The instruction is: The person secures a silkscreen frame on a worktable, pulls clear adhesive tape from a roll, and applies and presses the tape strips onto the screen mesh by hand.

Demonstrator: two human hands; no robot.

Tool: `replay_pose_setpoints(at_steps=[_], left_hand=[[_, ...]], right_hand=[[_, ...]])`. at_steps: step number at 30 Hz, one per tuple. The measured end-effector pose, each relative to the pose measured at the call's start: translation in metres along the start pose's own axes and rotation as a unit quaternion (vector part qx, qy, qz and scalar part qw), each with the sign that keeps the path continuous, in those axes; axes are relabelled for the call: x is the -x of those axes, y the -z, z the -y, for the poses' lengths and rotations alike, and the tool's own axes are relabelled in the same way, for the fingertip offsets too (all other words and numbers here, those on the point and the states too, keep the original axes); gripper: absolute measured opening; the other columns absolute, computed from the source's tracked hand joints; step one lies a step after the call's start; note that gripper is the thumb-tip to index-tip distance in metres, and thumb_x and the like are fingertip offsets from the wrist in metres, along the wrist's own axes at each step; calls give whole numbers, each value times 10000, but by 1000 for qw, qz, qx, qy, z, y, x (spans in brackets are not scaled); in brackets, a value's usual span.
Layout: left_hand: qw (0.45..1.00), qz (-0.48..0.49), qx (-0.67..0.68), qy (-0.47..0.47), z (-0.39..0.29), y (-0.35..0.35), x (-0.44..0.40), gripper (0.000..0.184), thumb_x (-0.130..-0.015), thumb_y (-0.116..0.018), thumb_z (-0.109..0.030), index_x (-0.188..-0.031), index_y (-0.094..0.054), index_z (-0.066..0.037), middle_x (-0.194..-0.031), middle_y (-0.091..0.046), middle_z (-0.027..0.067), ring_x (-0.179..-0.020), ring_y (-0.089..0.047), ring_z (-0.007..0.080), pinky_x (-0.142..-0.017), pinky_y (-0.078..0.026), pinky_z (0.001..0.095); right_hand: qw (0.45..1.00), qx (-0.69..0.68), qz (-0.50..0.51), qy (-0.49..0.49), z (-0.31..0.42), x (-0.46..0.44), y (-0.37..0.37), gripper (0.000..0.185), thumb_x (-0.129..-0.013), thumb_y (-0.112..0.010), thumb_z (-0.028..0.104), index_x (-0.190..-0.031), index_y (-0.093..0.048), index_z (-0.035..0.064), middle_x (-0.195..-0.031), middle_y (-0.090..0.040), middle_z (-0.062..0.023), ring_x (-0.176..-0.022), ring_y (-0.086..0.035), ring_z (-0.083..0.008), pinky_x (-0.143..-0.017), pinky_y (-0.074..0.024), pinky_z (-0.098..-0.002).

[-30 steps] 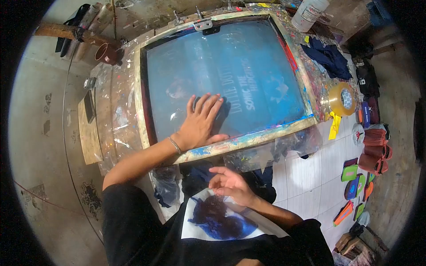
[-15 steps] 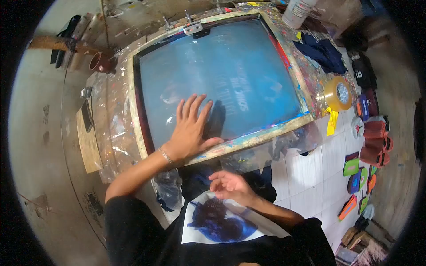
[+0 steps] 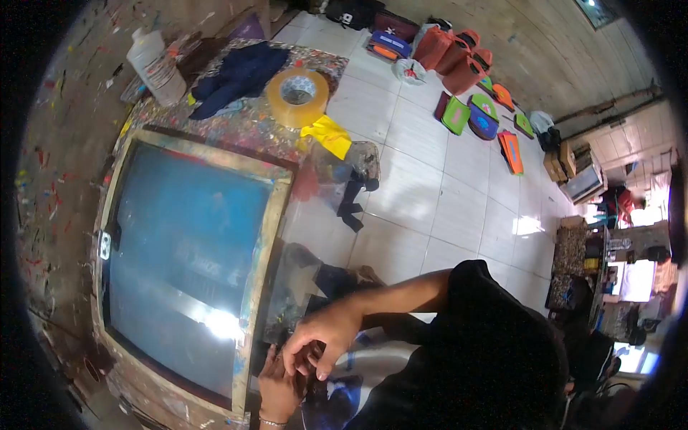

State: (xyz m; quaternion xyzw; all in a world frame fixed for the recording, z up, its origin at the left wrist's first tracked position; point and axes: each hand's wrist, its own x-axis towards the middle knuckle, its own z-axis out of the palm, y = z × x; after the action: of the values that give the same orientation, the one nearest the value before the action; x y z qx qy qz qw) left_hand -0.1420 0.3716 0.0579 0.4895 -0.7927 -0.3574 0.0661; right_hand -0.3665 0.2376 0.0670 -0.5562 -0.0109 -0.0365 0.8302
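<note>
My right hand [image 3: 326, 340] is bent over at the wrist, fingers curled down over my left fingers; what lies inside its curl, if anything, is hidden. Just below it, my left hand [image 3: 279, 387], with a bracelet at the wrist, has its fingers partly extended and nothing visible in them. Both hands are together in front of my body, beside the frame's near edge. A screen frame [image 3: 269, 222] with blue mesh [image 3: 193, 215] lies on the worktable, faint lettering and a bright reflection on it.
Beyond the frame, the paint-spattered table [image 3: 247, 132] bears a tape roll [image 3: 297, 98], yellow cloth [image 3: 327, 136], dark cloth [image 3: 240, 75] and a white bottle [image 3: 156, 68]. On the tiled floor [image 3: 408, 179] are colourful pouches [image 3: 455, 115] and reddish bags [image 3: 459, 64]. A person [image 3: 627, 204] is far right.
The view has swung right. My left hand has left the mesh and come to my right hand, which has turned downward over it.
</note>
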Motion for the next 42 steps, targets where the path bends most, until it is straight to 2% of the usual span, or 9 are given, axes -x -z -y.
replay_pose_setpoints(at_steps=[4,6,8,11,19,31,36,40,42], left_hand=[[958,-202,-190,78,-20,24,-15,691,-835,-664,-224,-1401,-410,79,-1481,-378,292,-1370,-358,486,-1141,-263,570],[978,-129,-136,93,-17,16,-25,783,-880,-649,-263,-1488,-255,34,-1554,-236,303,-1406,-301,467,-1172,-192,560],[998,-58,-18,-30,-24,16,-32,692,-853,-660,-244,-1411,-366,40,-1370,-478,274,-1265,-434,490,-1033,-389,537],[990,118,3,-75,-16,8,-15,631,-910,-615,-186,-1415,-331,63,-1399,-432,270,-1292,-455,371,-1091,-343,413],[958,-276,45,67,-18,28,-39,438,-911,-610,-182,-1243,-504,84,-1251,-552,277,-1121,-575,388,-990,-438,422],[934,-324,134,68,-37,14,-37,321,-900,-578,-54,-1158,-624,131,-1067,-687,280,-984,-693,372,-886,-515,380],[907,-365,177,115,-41,14,-26,322,-911,-583,-67,-1172,-626,117,-1021,-712,239,-955,-704,292,-869,-520,365],[873,-397,223,174,-43,11,-23,314,-909,-602,-83,-1160,-635,102,-988,-717,217,-904,-703,258,-832,-524,351],[863,-410,232,182,-47,9,-17,312,-908,-609,-90,-1156,-638,98,-976,-718,209,-886,-702,247,-817,-524,344]], right_hand=[[999,24,-4,33,25,3,15,425,-860,-750,171,-1218,-586,13,-1006,-659,-90,-842,-655,-182,-745,-524,-322],[998,-11,-45,50,20,-2,18,435,-865,-744,166,-1233,-576,6,-1005,-659,-88,-885,-650,-177,-771,-525,-316],[992,41,-60,100,24,-5,25,435,-878,-727,175,-1237,-563,-7,-1006,-662,-99,-916,-647,-197,-800,-522,-332],[994,18,-59,88,28,-11,27,439,-876,-724,180,-1236,-560,-10,-1006,-663,-103,-907,-651,-203,-797,-522,-337],[990,-43,-46,127,34,-13,26,486,-880,-736,212,-1260,-545,-23,-994,-669,-100,-934,-655,-196,-820,-513,-323],[969,-8,-191,157,60,16,56,392,-914,-695,140,-1252,-565,-8,-1022,-678,-85,-945,-646,-161,-807,-523,-292],[727,306,-609,88,70,59,105,359,-912,-670,122,-1243,-558,38,-942,-686,-69,-904,-654,-169,-779,-521,-287],[472,607,-639,-6,107,67,140,554,-792,-749,157,-1278,-509,40,-1050,-640,-194,-968,-623,-372,-848,-500,-432],[512,594,-619,-30,119,65,161,644,-771,-757,179,-1332,-468,47,-1153,-616,-232,-1052,-595,-411,-905,-481,-471]])
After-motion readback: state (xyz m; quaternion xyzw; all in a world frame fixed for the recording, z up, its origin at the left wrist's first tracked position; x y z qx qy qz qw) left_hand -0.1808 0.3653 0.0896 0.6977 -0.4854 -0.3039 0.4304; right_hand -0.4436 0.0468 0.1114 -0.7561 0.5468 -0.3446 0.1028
